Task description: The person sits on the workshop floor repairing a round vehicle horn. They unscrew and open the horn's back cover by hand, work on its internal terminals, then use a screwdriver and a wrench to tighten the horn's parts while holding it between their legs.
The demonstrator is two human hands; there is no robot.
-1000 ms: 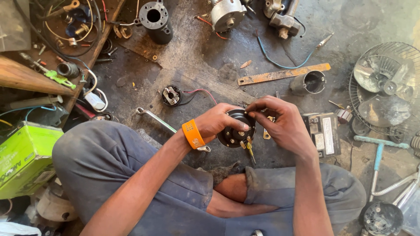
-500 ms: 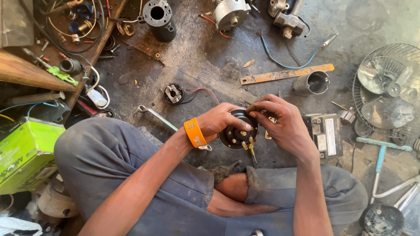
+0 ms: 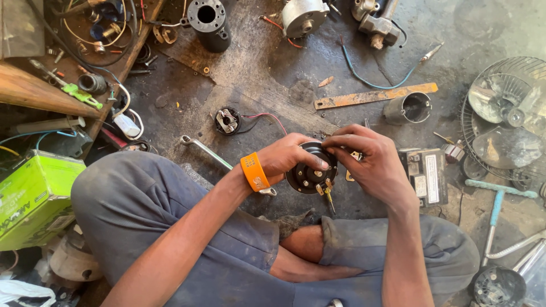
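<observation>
Head camera looks down on a person who sits cross-legged on a dirty concrete floor [image 3: 267,79]. The left hand [image 3: 290,156], with an orange wristband [image 3: 254,171] on the wrist, is closed around a round black motor part [image 3: 310,170] and holds it above the floor, in front of the knees. The thumb lies across the face of the part. The right hand [image 3: 369,162] touches the upper right edge of the same part, and its fingertips are pinched together there; what they pinch is too small to tell. Brass terminals [image 3: 325,190] stick out from the lower side of the part.

Just left of the left hand a long spanner [image 3: 207,150] lies on the floor, and further up is a small black coil with a red wire [image 3: 228,120]. Just beside the right hand lies a dark rectangular box [image 3: 426,176]. Above it stand a short metal cylinder [image 3: 406,108] and a rusty flat bar [image 3: 375,95]. A wire fan guard [image 3: 503,119] is at the right edge, and a green carton [image 3: 31,196] is at the left, near the person's knee.
</observation>
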